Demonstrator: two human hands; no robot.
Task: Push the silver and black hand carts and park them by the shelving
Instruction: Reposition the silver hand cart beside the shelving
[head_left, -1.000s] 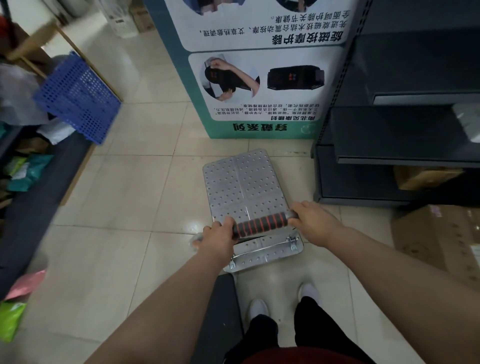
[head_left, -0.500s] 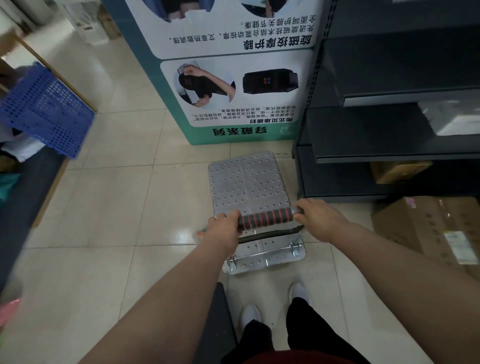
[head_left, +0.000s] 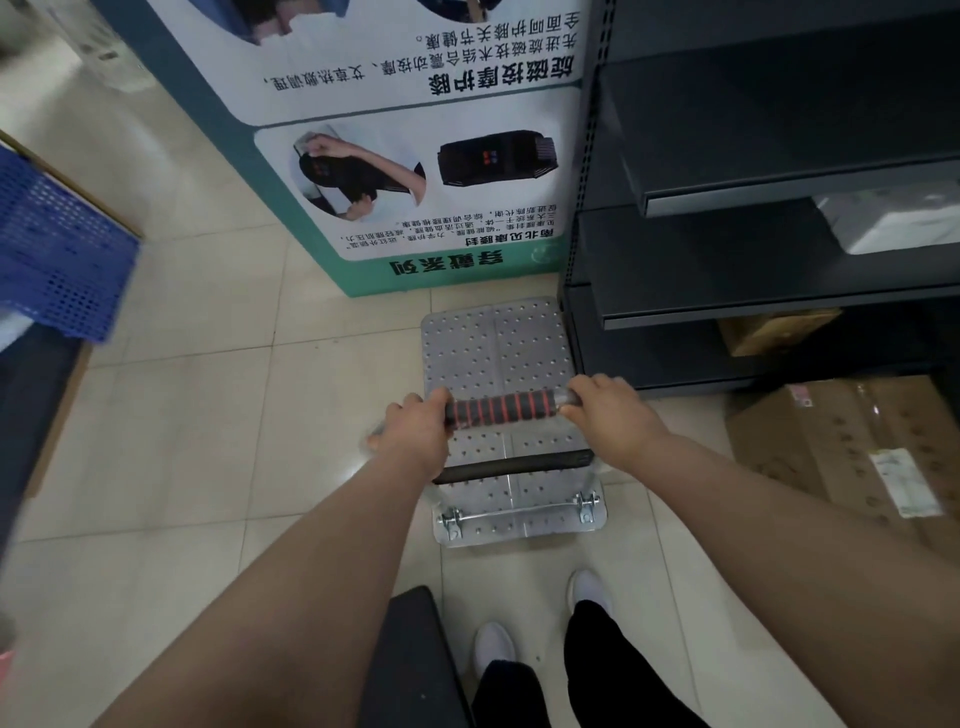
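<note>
A silver hand cart (head_left: 493, 343) with a perforated metal deck stands on the tiled floor right beside the dark shelving (head_left: 727, 280). Its front edge nearly touches the teal poster panel. The cart's handle (head_left: 501, 408) has a black foam grip with red rings. My left hand (head_left: 415, 434) is closed around the handle's left end and my right hand (head_left: 610, 415) around its right end. A flat black slab (head_left: 410, 660), maybe part of a black cart, lies by my left foot; most of it is hidden by my arm.
A teal and white poster panel (head_left: 415, 156) stands straight ahead. A cardboard box (head_left: 857, 457) sits on the floor at the right, below the shelves. A blue perforated crate (head_left: 52, 260) leans at the left. Open tile floor (head_left: 208, 415) lies to the left of the cart.
The cart has rolled forward and to the right, closing in on the shelving and the poster panel. Both hands have kept their grip on the handle.
</note>
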